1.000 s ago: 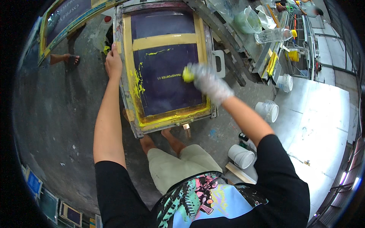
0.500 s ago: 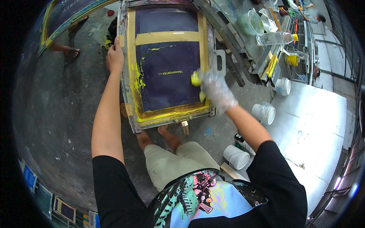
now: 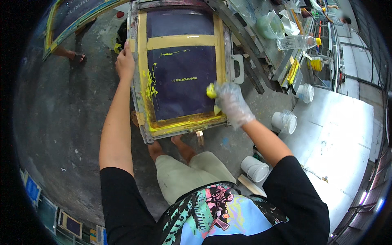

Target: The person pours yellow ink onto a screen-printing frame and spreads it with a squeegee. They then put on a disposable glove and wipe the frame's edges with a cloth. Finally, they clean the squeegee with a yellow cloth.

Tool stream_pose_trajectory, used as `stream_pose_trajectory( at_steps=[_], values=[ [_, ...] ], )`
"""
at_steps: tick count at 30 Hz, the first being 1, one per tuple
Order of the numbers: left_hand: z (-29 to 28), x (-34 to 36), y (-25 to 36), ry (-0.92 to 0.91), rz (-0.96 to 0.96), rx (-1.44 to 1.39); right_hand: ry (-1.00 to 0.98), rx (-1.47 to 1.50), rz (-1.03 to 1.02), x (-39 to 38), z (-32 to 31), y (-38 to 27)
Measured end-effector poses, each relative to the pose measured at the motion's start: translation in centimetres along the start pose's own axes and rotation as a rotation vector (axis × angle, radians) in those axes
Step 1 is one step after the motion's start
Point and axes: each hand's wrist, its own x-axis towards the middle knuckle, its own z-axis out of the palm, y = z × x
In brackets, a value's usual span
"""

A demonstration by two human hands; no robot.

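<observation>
A screen-printing frame [image 3: 136,102] holds a dark mesh [image 3: 181,98] bordered with tan tape, with yellow ink smeared along its left side and lower edge and small yellow lettering in the middle. My left hand [image 3: 125,63] is bare and closed on the frame's left rail, near its upper half. My right hand [image 3: 233,104], in a clear plastic glove, grips a small yellow object [image 3: 211,91], perhaps an ink-covered pad, at the mesh's right side. Whether it touches the mesh I cannot tell. The glove partly hides it.
Another screen [image 3: 53,28] and a person's sandalled foot [image 3: 78,57] are upper left. A workbench at upper right holds a jug [image 3: 269,26] and bottle [image 3: 298,43]. White buckets [image 3: 254,167] stand beside a large white board [image 3: 326,143]. More screens [image 3: 69,224] lie lower left. A distant person [image 3: 341,20] appears upper right.
My right hand has moved down and to the right across the mesh with the yellow object. My left hand keeps its grip on the rail.
</observation>
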Motion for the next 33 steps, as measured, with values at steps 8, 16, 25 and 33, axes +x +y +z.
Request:
stream_pose_trajectory(
  at_steps=[8,16,25,33],
  values=[
    [-0.4,0.3,0.9,0.015,-0.002,0.012,0.449,0.242,0.239,14.7,2.5,-4.1],
    [-0.8,-0.5,1.6,0.013,-0.027,0.030,0.541,0.593,0.495,14.6,2.0,-1.7],
    [-0.6,-0.5,2.0,-0.037,-0.031,0.020,0.446,0.341,-0.054,19.6,0.2,-11.2],
    [-0.7,-0.8,1.9,0.030,-0.004,0.082,0.453,0.227,0.256,15.1,1.5,2.4]
  ],
)
